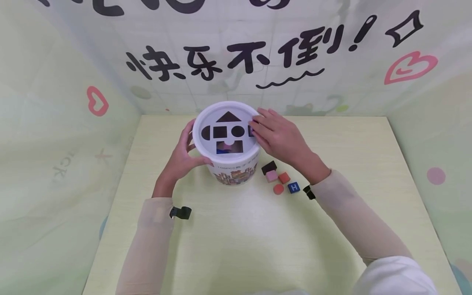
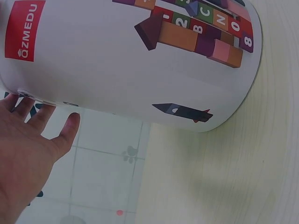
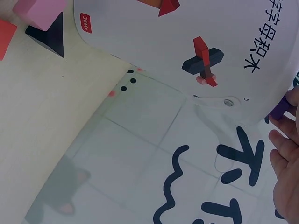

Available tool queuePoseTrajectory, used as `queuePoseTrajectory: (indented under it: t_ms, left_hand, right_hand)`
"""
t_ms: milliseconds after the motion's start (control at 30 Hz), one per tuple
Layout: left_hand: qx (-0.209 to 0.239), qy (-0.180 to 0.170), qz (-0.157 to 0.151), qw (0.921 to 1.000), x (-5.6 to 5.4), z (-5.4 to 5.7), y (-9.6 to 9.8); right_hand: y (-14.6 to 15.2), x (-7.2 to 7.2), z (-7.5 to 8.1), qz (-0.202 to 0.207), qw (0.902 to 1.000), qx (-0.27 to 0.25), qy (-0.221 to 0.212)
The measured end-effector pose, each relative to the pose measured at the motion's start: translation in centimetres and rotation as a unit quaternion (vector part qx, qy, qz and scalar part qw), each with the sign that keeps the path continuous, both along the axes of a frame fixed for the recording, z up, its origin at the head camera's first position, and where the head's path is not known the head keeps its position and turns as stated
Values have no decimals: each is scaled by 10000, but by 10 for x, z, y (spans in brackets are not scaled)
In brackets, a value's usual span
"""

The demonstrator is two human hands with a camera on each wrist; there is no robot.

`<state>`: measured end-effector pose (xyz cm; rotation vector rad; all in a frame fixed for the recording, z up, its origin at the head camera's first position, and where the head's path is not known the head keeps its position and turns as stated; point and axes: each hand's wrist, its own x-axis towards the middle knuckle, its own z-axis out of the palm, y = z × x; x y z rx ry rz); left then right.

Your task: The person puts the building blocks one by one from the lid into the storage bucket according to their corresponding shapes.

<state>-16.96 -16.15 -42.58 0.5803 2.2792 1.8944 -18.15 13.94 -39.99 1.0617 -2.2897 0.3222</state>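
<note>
A white bucket [image 1: 236,175] printed with block pictures stands on the table, its white lid [image 1: 208,118] cut with shaped holes. My left hand [image 1: 181,157] grips the bucket's upper left side, thumb at the front and fingers behind; in the left wrist view the same hand [image 2: 30,149] is at the lid end. My right hand [image 1: 283,136] is over the lid's right edge, by the rightmost hole. Between its thumb and fingers it pinches a small purple block [image 3: 279,109], seen in the right wrist view. Something blue shows through the lower notched hole.
Right of the bucket lie a black triangular block [image 1: 269,166], a pink block [image 1: 271,176], an orange-red cube [image 1: 284,178], a round orange-red block [image 1: 278,189] and a blue letter H cube [image 1: 293,187]. Printed fabric walls [image 1: 228,92] stand behind and beside the table [image 1: 236,246].
</note>
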Motion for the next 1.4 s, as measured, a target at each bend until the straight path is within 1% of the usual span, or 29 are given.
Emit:
queuePoseTrajectory:
  t_ms: [233,367,467,600,767,900,1200,1300,1400]
  left_hand:
    - [-54,9,-6,10000,0,-1,0]
    - [-37,4,1,10000,-7,-13,-4]
    - [-27,12,19,10000,-12,-25,-7]
    - [-12,77,39,10000,-14,-30,-8]
    - [40,155,1,9999,-15,-30,-8]
    - [34,115,-2,9999,-14,-28,-7]
    - [-7,-10,12,10000,-6,-12,-4]
    - [-3,-9,7,10000,-7,-14,-5]
    - [12,7,9,10000,-10,-21,-6]
  right_hand:
    - [-3,0,0,-73,9998,179,-77]
    - [-4,1,1,-127,9993,268,-222]
    - [-4,1,1,-154,9989,313,-301]
    - [-4,1,0,-151,9988,323,-335]
    - [-2,1,-1,-116,9991,255,-325]
    - [0,2,-2,-110,9992,215,-324]
    - [2,2,-3,-133,9993,161,-305]
    - [3,2,-3,-175,9991,176,-355]
    - [5,3,-3,-243,9986,220,-413]
